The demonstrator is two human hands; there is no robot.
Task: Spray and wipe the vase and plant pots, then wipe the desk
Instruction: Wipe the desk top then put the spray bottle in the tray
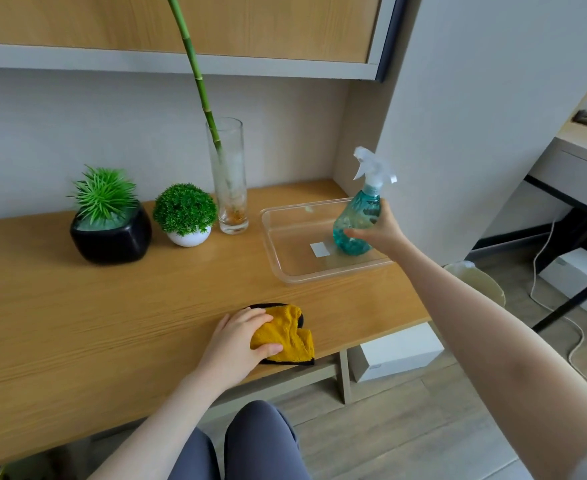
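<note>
A: Where are the hands?

B: The right hand (380,233), right of centre in the frame, has its fingers (354,233) curled around the teal translucent plastic spray bottle with a white trigger (358,220), holding it upright over the clear rectangular plastic tray (285,251). I cannot tell whether the bottle's base touches the tray.

A: And the left?

B: The left hand (236,341), lower centre, presses its fingers (271,348) closed on the crumpled yellow microfibre cloth with black edging (285,336), which lies on the light wooden counter (112,323) near its front edge.

A: The plants?

B: Left of the tray stand the tall clear glass vase holding a green bamboo stalk (229,181), the round white pot with a green ball plant (188,237), and the glossy black pot with a spiky green plant (112,240).
</note>
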